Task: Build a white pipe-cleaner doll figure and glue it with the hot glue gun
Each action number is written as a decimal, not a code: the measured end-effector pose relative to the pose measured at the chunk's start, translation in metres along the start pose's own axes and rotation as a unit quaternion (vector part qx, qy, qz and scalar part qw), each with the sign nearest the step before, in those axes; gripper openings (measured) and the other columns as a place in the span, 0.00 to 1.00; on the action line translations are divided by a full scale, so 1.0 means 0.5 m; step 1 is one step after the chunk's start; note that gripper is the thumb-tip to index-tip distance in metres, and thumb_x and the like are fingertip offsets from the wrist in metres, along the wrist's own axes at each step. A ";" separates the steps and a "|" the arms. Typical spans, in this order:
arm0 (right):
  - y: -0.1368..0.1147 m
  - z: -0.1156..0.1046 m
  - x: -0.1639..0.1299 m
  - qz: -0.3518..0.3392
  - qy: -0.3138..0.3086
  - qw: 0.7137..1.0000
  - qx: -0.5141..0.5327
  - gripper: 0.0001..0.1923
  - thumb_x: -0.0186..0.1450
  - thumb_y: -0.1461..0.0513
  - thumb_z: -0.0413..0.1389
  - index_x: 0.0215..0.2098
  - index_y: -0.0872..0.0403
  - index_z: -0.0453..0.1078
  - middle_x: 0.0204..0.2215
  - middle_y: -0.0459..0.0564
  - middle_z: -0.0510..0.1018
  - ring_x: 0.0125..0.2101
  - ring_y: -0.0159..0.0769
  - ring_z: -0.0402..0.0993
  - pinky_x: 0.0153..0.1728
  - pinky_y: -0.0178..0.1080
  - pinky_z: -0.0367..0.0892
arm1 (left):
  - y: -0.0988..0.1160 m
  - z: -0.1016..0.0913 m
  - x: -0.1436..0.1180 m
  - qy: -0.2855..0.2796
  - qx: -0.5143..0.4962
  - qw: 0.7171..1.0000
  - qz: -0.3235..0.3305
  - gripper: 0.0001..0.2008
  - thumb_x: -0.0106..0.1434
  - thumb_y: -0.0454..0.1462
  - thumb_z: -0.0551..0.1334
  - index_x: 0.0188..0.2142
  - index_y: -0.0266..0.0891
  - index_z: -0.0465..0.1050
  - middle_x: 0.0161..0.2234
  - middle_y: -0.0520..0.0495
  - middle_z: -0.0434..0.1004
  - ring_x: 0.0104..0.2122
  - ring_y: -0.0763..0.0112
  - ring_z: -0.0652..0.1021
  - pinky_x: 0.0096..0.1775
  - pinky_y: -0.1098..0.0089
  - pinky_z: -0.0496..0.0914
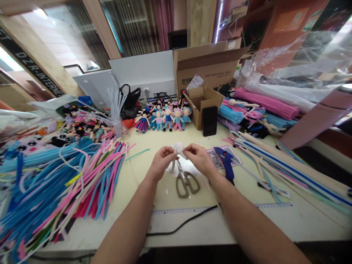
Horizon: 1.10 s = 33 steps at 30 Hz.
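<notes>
Between my two hands is a small fluffy white piece [179, 147], perhaps of pipe cleaner, with pale ends running into the fingers. My left hand [163, 160] pinches it from the left side, and a pale strip hangs below those fingertips. From the right, my right hand [198, 157] grips it with thumb and fingers pressed together. Just under the hands lie scissors [186, 183] with grey-brown handles, their blades pointing away from me on a shiny clear sheet. A blue glue gun [227, 163] rests to the right of my right hand.
Bundles of coloured pipe cleaners [90, 176] cover the left; more long strips [291, 165] lie right. Small dolls [168, 118] stand at the back beside a black phone [209, 121] and cardboard boxes [205, 69]. A ruler [247, 207] and black cable [181, 228] cross the front.
</notes>
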State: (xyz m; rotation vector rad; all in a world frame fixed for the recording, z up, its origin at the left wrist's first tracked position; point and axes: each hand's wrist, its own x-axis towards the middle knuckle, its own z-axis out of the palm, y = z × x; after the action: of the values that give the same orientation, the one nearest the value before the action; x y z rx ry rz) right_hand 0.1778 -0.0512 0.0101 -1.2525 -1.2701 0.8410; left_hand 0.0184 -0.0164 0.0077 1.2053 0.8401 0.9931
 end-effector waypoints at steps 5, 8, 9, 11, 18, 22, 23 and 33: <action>0.003 0.019 -0.008 0.007 0.026 0.999 -0.021 0.06 0.54 0.59 0.56 0.23 0.55 0.67 0.19 0.42 0.69 0.22 0.29 0.62 0.23 0.32 0.57 | -0.026 0.005 0.006 0.075 0.113 0.984 0.115 0.16 0.46 0.35 0.68 0.33 0.39 0.64 0.28 0.55 0.68 0.27 0.77 0.70 0.31 0.75 0.64; 0.005 0.028 -0.016 -0.013 0.009 1.000 -0.025 0.07 0.56 0.58 0.56 0.25 0.55 0.69 0.20 0.43 0.71 0.23 0.29 0.64 0.24 0.32 0.59 | -0.034 0.007 0.008 0.130 0.145 0.970 0.142 0.13 0.47 0.35 0.67 0.32 0.39 0.65 0.27 0.55 0.67 0.27 0.77 0.69 0.30 0.75 0.62; 0.004 0.030 -0.019 -0.027 0.005 0.999 -0.025 0.08 0.57 0.58 0.56 0.26 0.55 0.69 0.21 0.43 0.72 0.23 0.30 0.65 0.25 0.32 0.60 | -0.034 0.007 0.009 0.138 0.140 0.970 0.143 0.13 0.47 0.36 0.67 0.31 0.39 0.65 0.27 0.55 0.68 0.27 0.77 0.69 0.30 0.75 0.62; -0.001 0.034 -0.025 -0.063 0.000 0.998 -0.028 0.09 0.60 0.57 0.55 0.28 0.55 0.71 0.23 0.45 0.74 0.25 0.30 0.67 0.28 0.32 0.62 | -0.033 0.008 0.009 0.137 0.115 0.974 0.138 0.12 0.47 0.36 0.67 0.31 0.38 0.66 0.26 0.55 0.69 0.27 0.76 0.70 0.30 0.74 0.63; -0.017 0.035 -0.035 -0.132 0.020 0.988 -0.079 0.07 0.62 0.62 0.54 0.33 0.54 0.74 0.27 0.47 0.75 0.27 0.30 0.68 0.29 0.32 0.62 | -0.031 0.013 0.011 0.125 0.045 0.984 0.117 0.13 0.46 0.38 0.69 0.29 0.38 0.67 0.25 0.55 0.70 0.27 0.76 0.71 0.32 0.75 0.64; -0.018 0.035 -0.034 -0.136 0.025 0.986 -0.089 0.09 0.61 0.64 0.54 0.38 0.55 0.74 0.28 0.47 0.74 0.26 0.30 0.67 0.29 0.32 0.62 | -0.031 0.015 0.008 0.118 0.030 0.987 0.102 0.13 0.47 0.39 0.69 0.29 0.38 0.67 0.26 0.54 0.71 0.27 0.77 0.71 0.31 0.75 0.64; -0.018 0.035 -0.034 -0.139 0.028 0.986 -0.091 0.10 0.61 0.64 0.54 0.39 0.55 0.74 0.28 0.47 0.74 0.26 0.30 0.67 0.29 0.32 0.62 | -0.030 0.015 0.008 0.117 0.027 0.988 0.100 0.13 0.47 0.39 0.69 0.30 0.38 0.67 0.26 0.54 0.71 0.27 0.77 0.71 0.31 0.75 0.64; -0.023 0.038 -0.040 -0.175 0.034 0.979 -0.102 0.11 0.63 0.64 0.53 0.41 0.55 0.75 0.28 0.49 0.73 0.29 0.31 0.69 0.32 0.33 0.64 | -0.028 0.016 0.005 0.119 0.033 0.988 0.093 0.14 0.47 0.40 0.69 0.29 0.38 0.66 0.25 0.55 0.71 0.24 0.78 0.69 0.27 0.76 0.62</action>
State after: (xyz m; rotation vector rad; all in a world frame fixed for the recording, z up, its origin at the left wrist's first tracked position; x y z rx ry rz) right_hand 0.1537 -0.0687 0.0143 -1.1574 -1.4939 0.4189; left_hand 0.0290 -0.0176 -0.0045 1.2540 0.9649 1.2881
